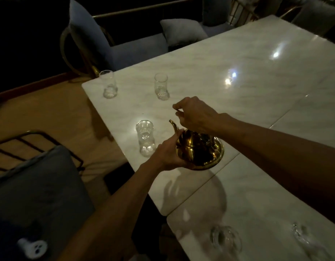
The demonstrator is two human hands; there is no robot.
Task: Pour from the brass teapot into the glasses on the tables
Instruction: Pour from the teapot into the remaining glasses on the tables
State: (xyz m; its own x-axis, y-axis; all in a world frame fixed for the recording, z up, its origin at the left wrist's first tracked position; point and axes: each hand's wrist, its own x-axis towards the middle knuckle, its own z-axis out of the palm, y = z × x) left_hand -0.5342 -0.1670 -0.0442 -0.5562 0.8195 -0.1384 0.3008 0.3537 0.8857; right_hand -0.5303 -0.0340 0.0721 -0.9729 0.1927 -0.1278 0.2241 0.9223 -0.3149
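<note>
The brass teapot (198,151) stands on the white marble table (247,76), its spout pointing up and left toward a clear glass (145,137) close beside it. My left hand (167,154) cups the pot's left side. My right hand (193,113) hovers over the pot with fingers curled; the pot's handle and lid are hidden under it, so I cannot tell whether it grips them. Two more glasses (108,84) (161,86) stand upright near the far left corner. On the nearer table (257,194) two glasses (226,239) (302,232) show blurred at the bottom.
A blue cushioned chair (91,40) with a gold frame and a cushion (181,31) sit beyond the table. A dark blue chair (34,185) stands at my lower left over wooden floor (49,113). A seam separates the two tables.
</note>
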